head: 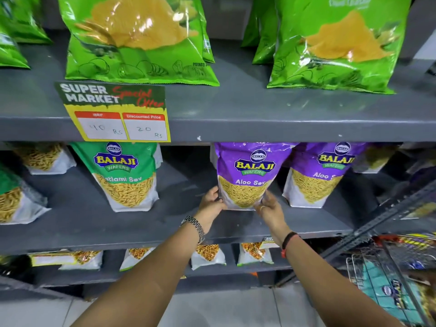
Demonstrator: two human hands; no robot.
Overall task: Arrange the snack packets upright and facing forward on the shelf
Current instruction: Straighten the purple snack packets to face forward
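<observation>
Purple packet (245, 175) on the middle shelf (94, 223), held at its base between your two hands.

Your left hand (211, 205) cups the packet's lower left corner and your right hand (269, 207) closes round the lower right, fingers curled onto the front; a grip low on both sides lets you square the base on the shelf and turn the face outward. The packet stands upright, label forward, purple above with a clear window of yellow sev below and a white bottom. Its top reaches under the upper shelf (259, 123), so whether the top edge is bent I cannot tell. It sits between a green packet (125, 175) well to the left and a second purple packet (318, 175) close on the right, both also facing front.
</observation>
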